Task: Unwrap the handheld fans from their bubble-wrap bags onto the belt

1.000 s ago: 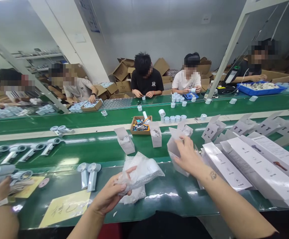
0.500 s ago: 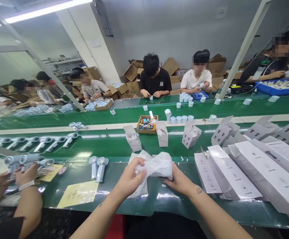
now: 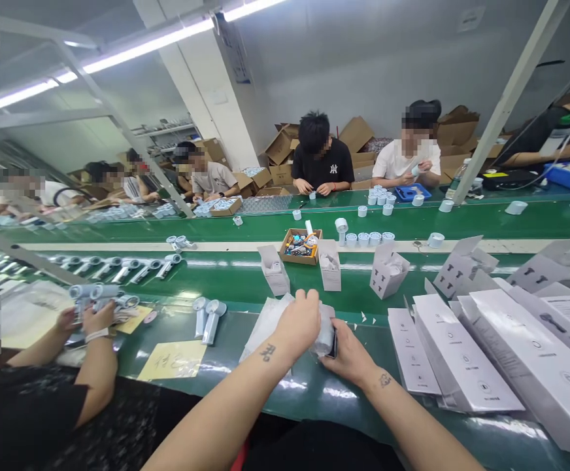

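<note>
An item wrapped in translucent white plastic (image 3: 323, 337) is held between my two hands above the front of the bench. My left hand (image 3: 302, 319) is closed over its upper left side, knuckles up, with the fingertips partly hidden. Around its right side and bottom curls my right hand (image 3: 350, 353), near a dark edge that shows beside the thumb. The wrapping hides what is inside. Under my left hand lies a crumpled white plastic bag (image 3: 261, 327) on the green surface.
Open white boxes (image 3: 331, 268) stand beyond my hands, and larger printed boxes (image 3: 454, 356) lean at right. Two light-blue handheld fans (image 3: 212, 320) and a yellow paper (image 3: 174, 361) lie left. A co-worker's hands (image 3: 96, 317) hold more fans. A parts carton (image 3: 301, 247) sits farther back.
My left hand has swung over the top of the wrapped item, its knuckles now up. The loose wrap is drawn in closer around it. The camera view has turned left.
</note>
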Demonstrator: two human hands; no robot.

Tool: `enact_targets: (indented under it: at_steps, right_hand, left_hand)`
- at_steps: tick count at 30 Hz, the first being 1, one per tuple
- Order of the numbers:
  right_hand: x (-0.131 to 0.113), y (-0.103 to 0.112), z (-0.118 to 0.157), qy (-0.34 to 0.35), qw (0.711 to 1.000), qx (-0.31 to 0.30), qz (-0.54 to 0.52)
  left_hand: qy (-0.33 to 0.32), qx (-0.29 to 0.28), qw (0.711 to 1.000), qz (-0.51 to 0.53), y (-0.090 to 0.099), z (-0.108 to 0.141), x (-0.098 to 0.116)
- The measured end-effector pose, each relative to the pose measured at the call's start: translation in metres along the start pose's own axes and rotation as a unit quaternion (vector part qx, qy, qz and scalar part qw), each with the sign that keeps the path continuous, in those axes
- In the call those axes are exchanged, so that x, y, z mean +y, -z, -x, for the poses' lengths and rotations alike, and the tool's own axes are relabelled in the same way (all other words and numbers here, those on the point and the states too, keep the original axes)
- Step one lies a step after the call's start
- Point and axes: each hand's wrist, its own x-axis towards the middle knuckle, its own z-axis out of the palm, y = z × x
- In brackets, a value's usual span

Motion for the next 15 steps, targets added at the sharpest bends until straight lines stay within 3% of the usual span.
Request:
enact_targets:
  at_steps: [2,4,8,12,15]
  right_hand:
    - [0.004,-0.004,0.002,-0.011,1.000,0.008,0.001]
    - [0.008,-0.012,0.003,-0.009,1.000,0.028,0.011]
    - [0.010,-0.029,0.003,0.046,0.996,0.068,0.024]
    - [0.013,-0.031,0.007,0.072,0.995,0.065,0.015]
    - [0.016,-0.026,0.009,0.065,0.998,0.023,-0.010]
  left_hand:
    - [-0.001,0.029,1.000,-0.002,-0.007,-0.005,0.003]
    - [-0.009,0.047,0.996,-0.078,-0.016,0.001,0.002]
    - [-0.107,-0.018,0.960,-0.260,-0.038,0.029,-0.009]
    - [-0.140,-0.038,0.956,-0.257,-0.048,0.054,-0.034]
    - [-0.185,-0.047,0.948,-0.256,-0.052,0.064,-0.059]
